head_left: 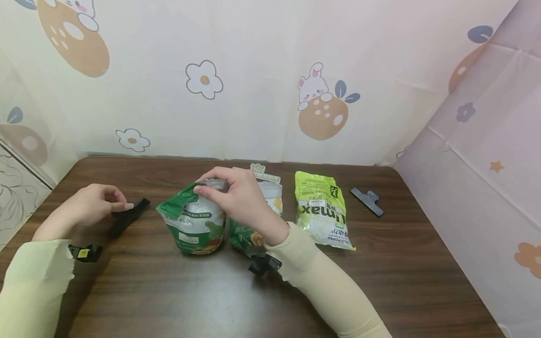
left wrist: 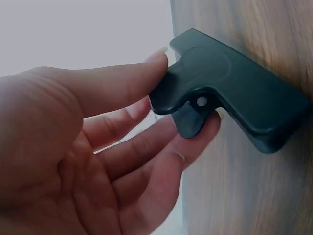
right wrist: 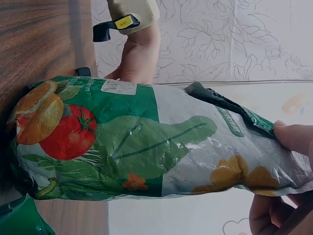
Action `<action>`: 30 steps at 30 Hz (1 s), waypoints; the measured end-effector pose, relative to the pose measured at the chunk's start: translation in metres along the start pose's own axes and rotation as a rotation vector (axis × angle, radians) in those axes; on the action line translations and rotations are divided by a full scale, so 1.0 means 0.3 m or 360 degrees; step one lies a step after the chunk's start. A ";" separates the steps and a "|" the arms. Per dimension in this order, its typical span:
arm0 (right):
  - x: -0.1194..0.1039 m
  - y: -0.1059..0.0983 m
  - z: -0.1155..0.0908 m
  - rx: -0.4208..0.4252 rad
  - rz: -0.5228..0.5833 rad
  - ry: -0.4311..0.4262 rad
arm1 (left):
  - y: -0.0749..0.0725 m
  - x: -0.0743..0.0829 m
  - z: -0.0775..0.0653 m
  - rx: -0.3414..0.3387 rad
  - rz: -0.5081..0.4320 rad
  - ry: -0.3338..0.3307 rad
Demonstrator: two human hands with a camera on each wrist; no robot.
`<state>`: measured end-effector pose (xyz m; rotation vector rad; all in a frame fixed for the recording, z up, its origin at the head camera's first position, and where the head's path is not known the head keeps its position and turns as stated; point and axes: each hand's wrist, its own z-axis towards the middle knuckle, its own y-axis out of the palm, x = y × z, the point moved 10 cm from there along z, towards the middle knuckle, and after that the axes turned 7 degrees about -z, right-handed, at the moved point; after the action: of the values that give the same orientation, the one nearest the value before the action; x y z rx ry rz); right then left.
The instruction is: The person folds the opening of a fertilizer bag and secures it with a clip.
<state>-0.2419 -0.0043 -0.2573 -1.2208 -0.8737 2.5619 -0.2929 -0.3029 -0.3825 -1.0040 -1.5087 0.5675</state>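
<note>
My left hand (head_left: pixel 94 205) pinches a black bag clip (head_left: pixel 129 218) by its handle tabs, thumb on one side and fingers on the other. In the left wrist view the clip's long body (left wrist: pixel 230 88) points away from the hand over the wood. With the right hand (head_left: pixel 243 195) I grip the top edge of a green and silver-white bag (head_left: pixel 196 237), which stands upright. Its top is partly folded over, the green flap (head_left: pixel 175 206) hanging to the left. Pictures of a tomato (right wrist: pixel 73 132) and leaves cover its side in the right wrist view.
Behind my right forearm stands a similar green and white bag (head_left: pixel 274 190), a pale clip (head_left: pixel 266 176) along its top. Farther right lie a yellow-green bag (head_left: pixel 317 188) and a grey clip (head_left: pixel 367 201). A patterned curtain (head_left: pixel 253 103) borders the dark wooden table (head_left: pixel 177 295) at the back.
</note>
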 end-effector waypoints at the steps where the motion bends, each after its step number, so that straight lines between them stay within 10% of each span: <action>1: 0.001 0.000 0.000 -0.0002 0.0005 0.0006 | -0.002 0.001 0.000 0.0019 -0.0026 0.0004; 30: 0.000 -0.003 -0.003 -0.0006 0.0025 0.0027 | -0.110 0.227 -0.088 0.0472 -0.0532 0.0273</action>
<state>-0.2414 -0.0032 -0.2572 -1.2537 -0.8693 2.5591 -0.2731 -0.2675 -0.3132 -0.5424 -1.3546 0.4372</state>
